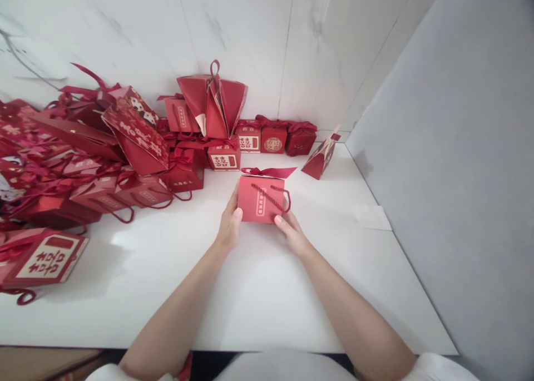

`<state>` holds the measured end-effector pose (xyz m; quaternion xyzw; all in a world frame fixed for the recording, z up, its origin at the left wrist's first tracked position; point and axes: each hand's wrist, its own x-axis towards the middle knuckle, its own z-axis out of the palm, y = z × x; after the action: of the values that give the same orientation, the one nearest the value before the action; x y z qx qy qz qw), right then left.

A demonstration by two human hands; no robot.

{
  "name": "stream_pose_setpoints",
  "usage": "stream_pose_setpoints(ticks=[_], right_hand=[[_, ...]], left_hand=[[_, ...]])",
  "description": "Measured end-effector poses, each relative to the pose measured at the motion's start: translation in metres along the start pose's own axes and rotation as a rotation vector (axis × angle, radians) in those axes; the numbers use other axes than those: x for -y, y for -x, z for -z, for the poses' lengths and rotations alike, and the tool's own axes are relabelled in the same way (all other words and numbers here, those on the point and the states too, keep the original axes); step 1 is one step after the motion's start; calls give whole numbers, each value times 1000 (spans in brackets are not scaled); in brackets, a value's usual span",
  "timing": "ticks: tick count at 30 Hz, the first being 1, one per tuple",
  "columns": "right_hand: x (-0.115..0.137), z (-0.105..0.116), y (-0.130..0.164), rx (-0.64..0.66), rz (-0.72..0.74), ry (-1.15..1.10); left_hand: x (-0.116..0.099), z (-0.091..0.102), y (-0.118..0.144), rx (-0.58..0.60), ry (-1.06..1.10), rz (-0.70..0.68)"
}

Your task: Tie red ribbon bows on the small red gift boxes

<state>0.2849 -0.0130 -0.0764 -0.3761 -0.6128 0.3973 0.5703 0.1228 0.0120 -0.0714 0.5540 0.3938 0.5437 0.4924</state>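
Holding, head view: both hands clasp one small red gift box standing on the white tabletop.
Left hand: pressed against the box's left side, thumb on its front lower corner; grip narrow, closed on the box.
Right hand: at the box's lower right corner, fingertips on the front face and side; grip narrow, closed on the same box.
Gift box: between the two grips, upright, with a gold label strip on its front; a red rope handle drapes across the front toward the right grip, and a red flap sticks out over the top on the far side.
Beyond the grips: a row of small red boxes along the marble wall, and a taller open red bag standing above them.
Right of the right grip, farther back: a triangular red box tilted on the tabletop, apart from the held box.
Left of the left grip: a heap of red gift bags with ribbons and cords, well apart from the hand.
Nearer and far left: a flat red bag with a cream label, lying on its side.
Right edge: a plain grey wall meets the tabletop.
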Motion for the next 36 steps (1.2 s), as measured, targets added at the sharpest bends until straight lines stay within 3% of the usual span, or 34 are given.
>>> stream_pose_setpoints(ticks=[4,7,10,13,15,20,23,26,29,33,36], right_hand=[[-11,9,2,-27,-8,-53],[-21,20,1,-191,-16,-153],[-26,26,0,-372,-94,-205],[-25,29,0,-408,-168,-167],[-24,31,-1,-371,-216,-179],[-21,42,-5,-102,-374,-270],[-17,45,-6,47,-390,-246],[-12,48,-6,137,-382,-240],[-9,53,-6,144,-401,-193],[-6,57,-5,254,-472,-121],[-6,54,-3,318,-402,-27]], left_hand=[[-2,6,-5,-78,-81,15],[-2,22,-15,-137,-96,59],[0,42,-25,-79,-256,129],[-4,58,-30,-104,-363,245],[-13,67,-31,-77,-321,319],[-42,80,-27,397,-225,339],[-48,79,-25,511,-368,294],[-47,74,-24,529,-441,273],[-47,72,-24,505,-377,297],[-43,73,-23,369,-188,408],[-37,72,-23,250,-1,485]])
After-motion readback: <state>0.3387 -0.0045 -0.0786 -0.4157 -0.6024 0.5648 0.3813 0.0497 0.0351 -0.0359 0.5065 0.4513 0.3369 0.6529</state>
